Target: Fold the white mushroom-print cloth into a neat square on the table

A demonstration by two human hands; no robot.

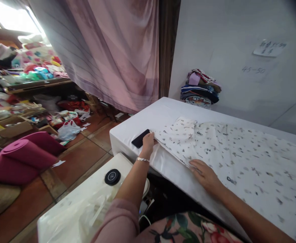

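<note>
A long white cloth (213, 145) printed with small grey and brown motifs lies spread over the white-covered table (140, 122). My left hand (148, 140), with a bracelet at the wrist, pinches the cloth's near left corner. Just behind and left of that hand lies a black phone-like slab (140, 138). Farther right along the near edge, my right hand (205, 173) has its fingers bent around the cloth's rim, with the thumb partly hidden. Between the two hands the edge runs fairly straight.
A low white cabinet (62, 211) at the near left carries clear plastic and a round black lid (112, 177). Folded clothes (200, 89) are stacked at the table's back by the wall. A pink curtain (122, 50) hangs behind. Magenta rolls (24, 157) and clutter cover the floor left.
</note>
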